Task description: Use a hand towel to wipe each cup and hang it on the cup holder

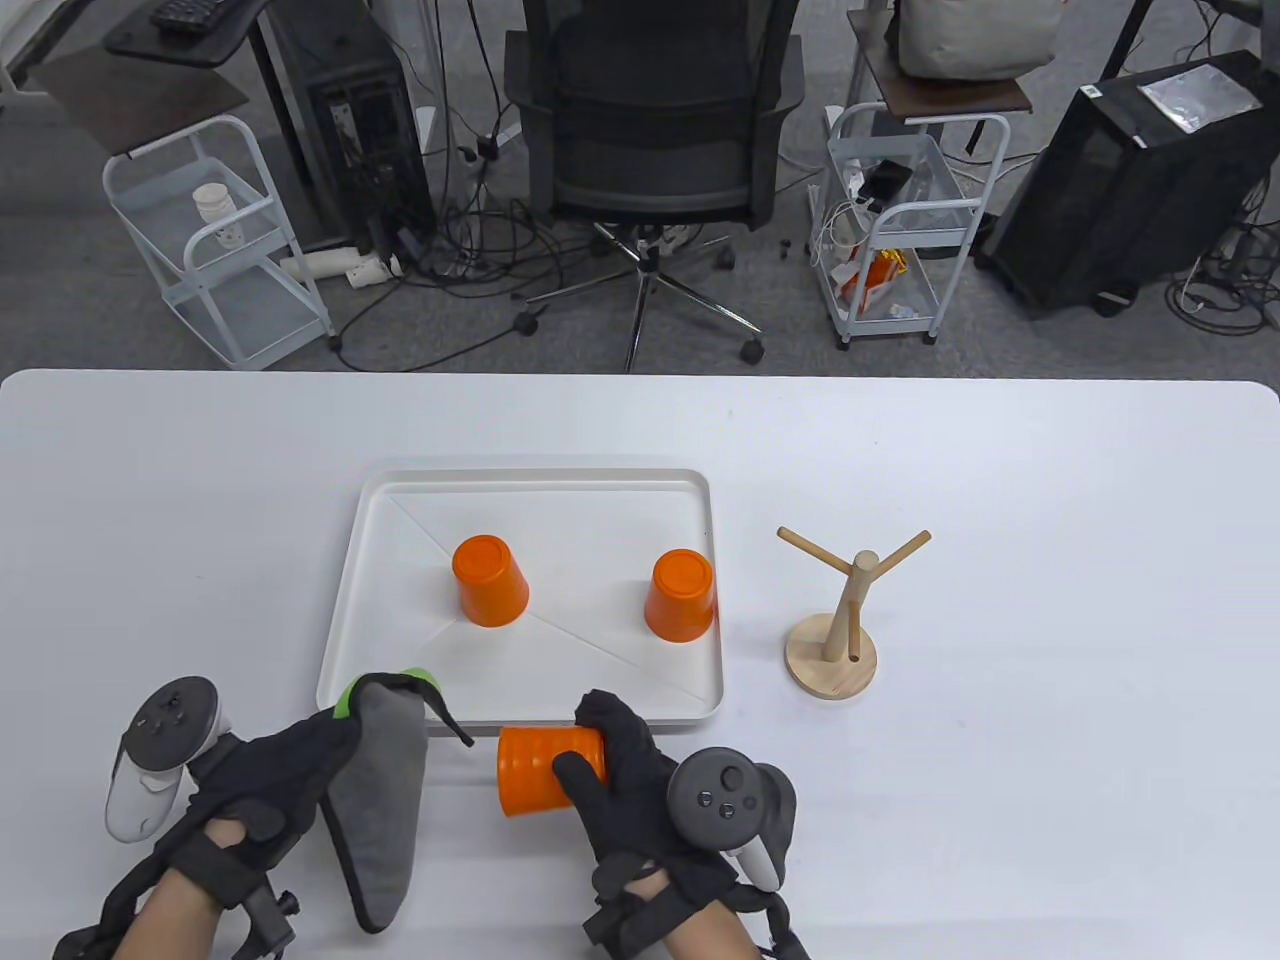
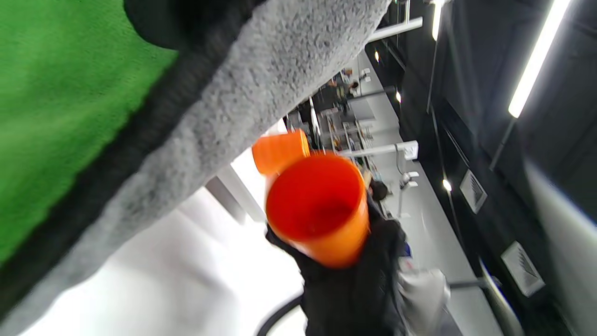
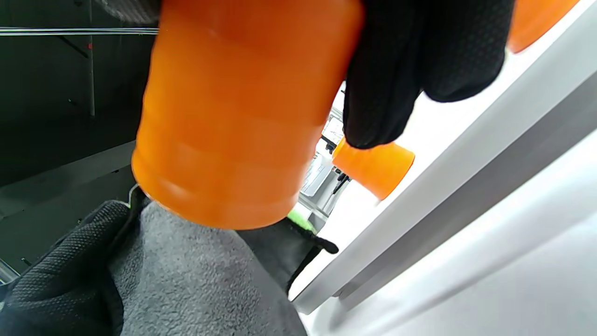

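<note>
My right hand (image 1: 600,755) grips an orange cup (image 1: 545,772) lying sideways just in front of the white tray (image 1: 400,480), its open mouth toward my left hand; the cup (image 2: 322,210) shows its inside in the left wrist view. My left hand (image 1: 290,760) holds a grey hand towel (image 1: 385,800) with a green side (image 2: 56,107), hanging down beside the cup. Two more orange cups (image 1: 488,580) (image 1: 681,595) stand upside down on the tray. The wooden cup holder (image 1: 835,620) stands to the tray's right, its pegs bare.
The white table (image 1: 1050,700) stretches to the right and far side. Beyond its far edge are an office chair (image 1: 655,150), two wire carts (image 1: 225,240) (image 1: 900,220) and computer cases on the floor.
</note>
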